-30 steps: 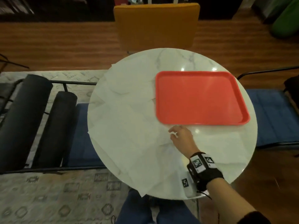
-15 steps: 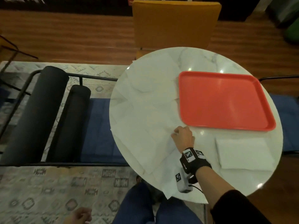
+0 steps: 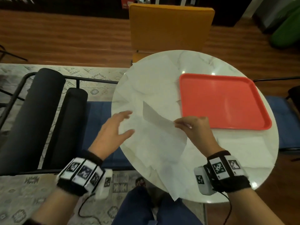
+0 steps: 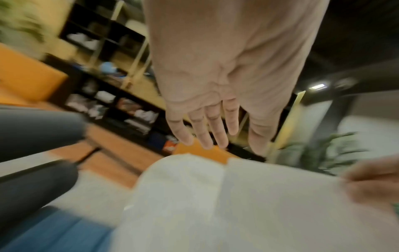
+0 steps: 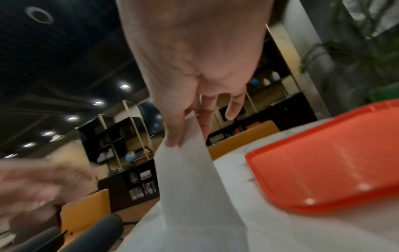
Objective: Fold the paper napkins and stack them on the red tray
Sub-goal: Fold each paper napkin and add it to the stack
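Several white paper napkins (image 3: 146, 88) lie spread over the left half of the round marble table (image 3: 203, 62). My right hand (image 3: 179, 125) pinches the corner of one napkin (image 3: 155, 117) and holds it lifted off the pile, just left of the red tray (image 3: 224, 101); the right wrist view shows my thumb and fingers on that napkin (image 5: 190, 163) beside the tray (image 5: 328, 153). My left hand (image 3: 125, 122) hovers open at the table's left edge, fingers spread, holding nothing; its fingers (image 4: 207, 129) show straight above the napkins (image 4: 237, 196). The tray holds nothing. A folded napkin (image 3: 240, 150) lies below the tray.
An orange chair (image 3: 170, 28) stands beyond the table. Two black bolsters (image 3: 32, 111) on a black metal frame and a blue cushion (image 3: 97, 117) sit left of it; another blue seat (image 3: 287, 120) is on the right. My knees (image 3: 146, 208) are under the near edge.
My right hand has lifted a napkin corner off the pile. My left hand has come up from beside my knee to the table's left edge, open.
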